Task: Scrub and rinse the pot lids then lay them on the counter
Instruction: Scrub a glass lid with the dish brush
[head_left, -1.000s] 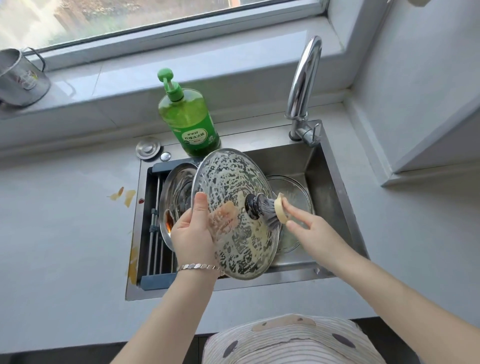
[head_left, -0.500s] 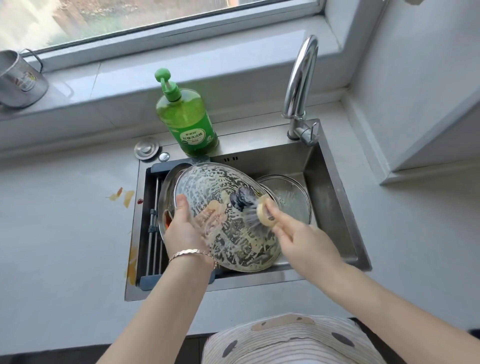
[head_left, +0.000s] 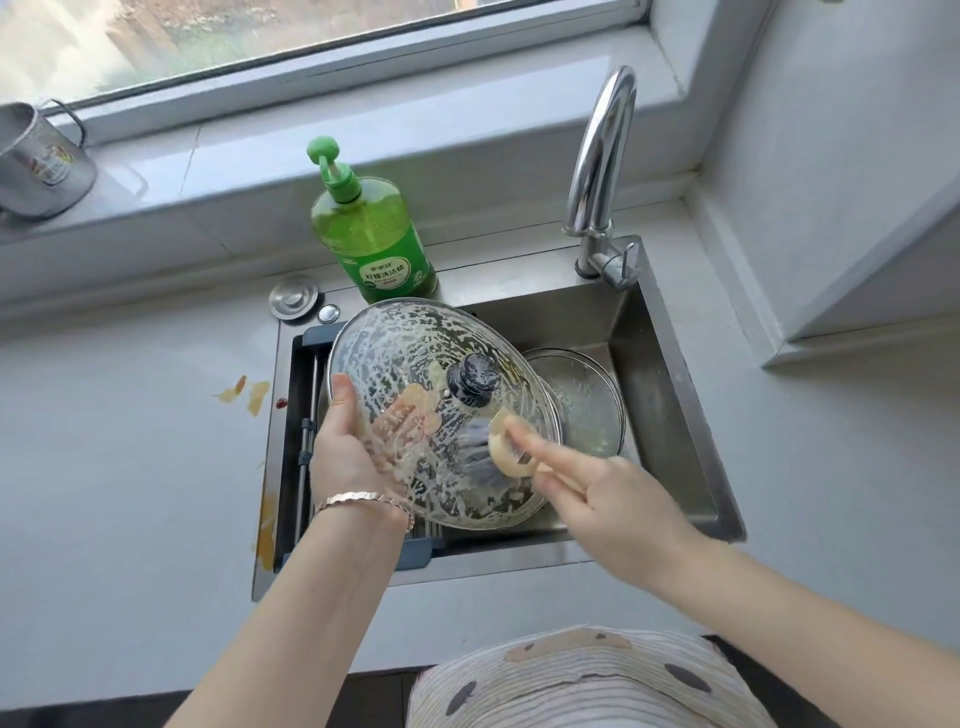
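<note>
Probably a home kitchen: steel sink (head_left: 670, 364), tap (head_left: 597, 156), dish soap (head_left: 369, 234), window sill (head_left: 311, 150).

Bright daylight from the window (head_left: 260, 31) — overexposed there; edges bow, and the right hand (head_left: 597, 493) seems motion-blurred.

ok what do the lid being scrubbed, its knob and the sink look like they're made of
The lid looks like clear glass: the left hand shows through it under the suds. The knob is dark and matte, probably plastic. The sink looks like brushed stainless steel, by its dull grey sheen.
</note>
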